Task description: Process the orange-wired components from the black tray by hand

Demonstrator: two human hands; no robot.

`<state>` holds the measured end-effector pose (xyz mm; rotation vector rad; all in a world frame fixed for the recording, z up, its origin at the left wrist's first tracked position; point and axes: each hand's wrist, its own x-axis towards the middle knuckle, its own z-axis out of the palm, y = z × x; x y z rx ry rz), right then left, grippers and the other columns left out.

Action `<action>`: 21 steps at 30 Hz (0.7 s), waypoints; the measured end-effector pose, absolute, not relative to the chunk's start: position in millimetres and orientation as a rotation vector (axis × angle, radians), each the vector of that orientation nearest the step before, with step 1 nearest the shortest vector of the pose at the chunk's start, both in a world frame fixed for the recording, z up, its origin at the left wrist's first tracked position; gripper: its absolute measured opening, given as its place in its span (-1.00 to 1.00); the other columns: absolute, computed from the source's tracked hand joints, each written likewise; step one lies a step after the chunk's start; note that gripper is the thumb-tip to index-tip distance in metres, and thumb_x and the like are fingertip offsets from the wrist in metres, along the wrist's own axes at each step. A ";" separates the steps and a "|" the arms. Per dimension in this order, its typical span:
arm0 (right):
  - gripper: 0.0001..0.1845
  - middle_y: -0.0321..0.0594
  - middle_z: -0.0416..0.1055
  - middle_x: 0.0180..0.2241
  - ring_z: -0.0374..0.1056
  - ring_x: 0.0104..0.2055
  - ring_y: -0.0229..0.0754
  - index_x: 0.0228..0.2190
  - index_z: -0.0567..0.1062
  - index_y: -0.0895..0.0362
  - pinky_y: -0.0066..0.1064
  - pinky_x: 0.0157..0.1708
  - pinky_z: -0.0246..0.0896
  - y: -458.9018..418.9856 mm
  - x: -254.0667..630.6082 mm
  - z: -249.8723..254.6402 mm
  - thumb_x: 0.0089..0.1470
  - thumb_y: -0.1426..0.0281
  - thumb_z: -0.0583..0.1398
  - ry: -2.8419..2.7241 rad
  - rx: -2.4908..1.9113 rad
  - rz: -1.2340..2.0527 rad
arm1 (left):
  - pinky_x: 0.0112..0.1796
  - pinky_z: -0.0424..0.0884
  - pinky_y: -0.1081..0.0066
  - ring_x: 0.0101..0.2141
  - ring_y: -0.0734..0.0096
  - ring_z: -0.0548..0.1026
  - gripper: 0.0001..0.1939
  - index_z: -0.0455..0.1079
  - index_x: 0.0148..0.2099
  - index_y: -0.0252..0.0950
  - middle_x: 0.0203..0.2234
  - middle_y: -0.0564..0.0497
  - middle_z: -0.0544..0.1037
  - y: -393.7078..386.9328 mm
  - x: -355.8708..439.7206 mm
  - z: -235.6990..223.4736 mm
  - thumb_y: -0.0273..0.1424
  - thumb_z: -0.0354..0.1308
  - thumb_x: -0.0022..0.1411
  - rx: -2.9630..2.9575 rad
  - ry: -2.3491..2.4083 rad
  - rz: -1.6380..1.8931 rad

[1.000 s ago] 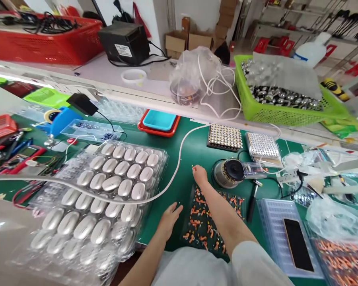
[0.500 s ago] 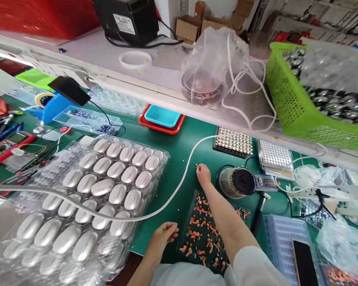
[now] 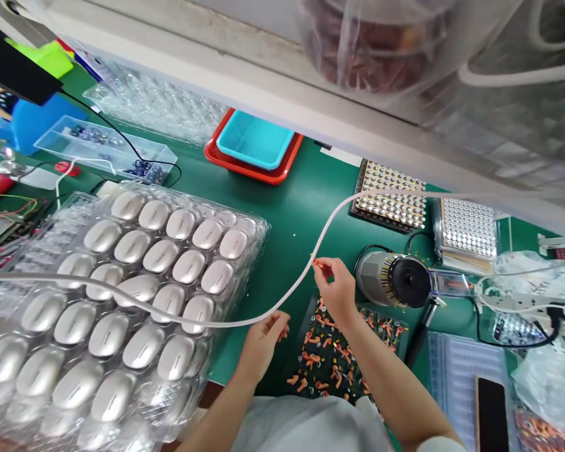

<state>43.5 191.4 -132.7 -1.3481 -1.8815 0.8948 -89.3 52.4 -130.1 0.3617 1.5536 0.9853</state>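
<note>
Head view, orange parts in dark tray

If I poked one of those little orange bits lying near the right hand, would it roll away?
Probably not far: the orange bits look crooked rather than round. One would likely feel light, being tiny beside the right hand. It might be fiddly to grip, too: that hand holds a small piece in just a pinch.

The right hand is pinching a tiny orange piece; the left hand is sitting near silvery cases.
</note>
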 end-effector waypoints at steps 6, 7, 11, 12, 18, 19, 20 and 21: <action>-0.86 -0.21 0.42 -0.37 0.33 -0.36 -0.21 -0.25 0.43 0.06 -0.37 -0.34 0.28 168.0 51.2 -81.1 0.12 0.49 0.15 -1.976 -1.223 0.835 | -0.36 0.30 0.49 -0.42 0.42 0.40 -0.73 0.53 -0.20 -0.30 -0.47 0.01 0.51 92.8 -90.3 -102.2 -0.24 0.23 0.11 0.459 1.545 1.117; -0.85 -0.20 0.43 -0.37 0.34 -0.35 -0.20 -0.25 0.43 0.06 -0.37 -0.34 0.29 165.2 51.7 -77.3 0.11 0.49 0.15 -1.975 -1.215 0.837 | -0.36 0.30 0.49 -0.42 0.43 0.40 -0.73 0.53 -0.19 -0.30 -0.46 0.01 0.52 96.0 -88.1 -100.3 -0.24 0.23 0.11 0.455 1.527 1.143; -0.83 -0.20 0.44 -0.37 0.36 -0.35 -0.19 -0.25 0.44 0.04 -0.36 -0.35 0.31 152.4 53.5 -66.8 0.10 0.49 0.16 -1.944 -1.215 0.876 | -0.29 0.33 0.46 -0.37 0.42 0.42 -0.71 0.54 -0.16 -0.28 -0.35 -0.02 0.56 102.5 -76.8 -95.1 -0.25 0.27 0.08 0.319 1.309 1.248; -0.83 -0.20 0.44 -0.37 0.37 -0.35 -0.19 -0.24 0.44 0.03 -0.35 -0.35 0.31 148.8 54.1 -64.7 0.10 0.48 0.15 -1.936 -1.221 0.886 | -0.26 0.34 0.44 -0.34 0.40 0.43 -0.71 0.54 -0.17 -0.29 -0.31 -0.04 0.57 103.0 -74.1 -94.1 -0.26 0.28 0.06 0.262 1.237 1.263; -0.85 -0.22 0.43 -0.36 0.35 -0.35 -0.22 -0.27 0.43 0.05 -0.38 -0.34 0.30 128.1 59.4 -56.0 0.10 0.49 0.15 -1.876 -1.242 0.996 | -0.23 0.38 0.45 -0.34 0.45 0.47 -0.78 0.55 -0.26 -0.29 -0.37 0.00 0.57 96.9 -67.2 -92.2 -0.34 0.33 0.00 0.078 1.049 1.302; -0.87 -0.22 0.43 -0.37 0.35 -0.36 -0.23 -0.28 0.44 0.06 -0.40 -0.35 0.30 125.3 60.4 -55.0 0.10 0.49 0.14 -1.855 -1.251 1.019 | -0.24 0.38 0.47 -0.35 0.48 0.47 -0.79 0.55 -0.27 -0.29 -0.40 0.02 0.56 95.0 -67.2 -92.1 -0.36 0.34 -0.01 0.075 1.040 1.305; -0.88 -0.23 0.43 -0.37 0.35 -0.37 -0.24 -0.29 0.44 0.07 -0.41 -0.36 0.29 122.8 61.5 -53.9 0.10 0.48 0.14 -1.834 -1.262 1.042 | -0.25 0.38 0.49 -0.36 0.50 0.47 -0.81 0.55 -0.29 -0.29 -0.41 0.03 0.56 93.0 -67.2 -91.8 -0.37 0.35 -0.03 0.075 1.027 1.305; -0.89 -0.24 0.43 -0.38 0.34 -0.38 -0.25 -0.30 0.44 0.07 -0.42 -0.37 0.29 120.4 62.6 -52.6 0.09 0.48 0.14 -1.812 -1.274 1.065 | -0.26 0.38 0.51 -0.37 0.51 0.47 -0.81 0.55 -0.30 -0.29 -0.42 0.04 0.56 91.0 -67.1 -91.3 -0.37 0.36 -0.03 0.077 1.014 1.300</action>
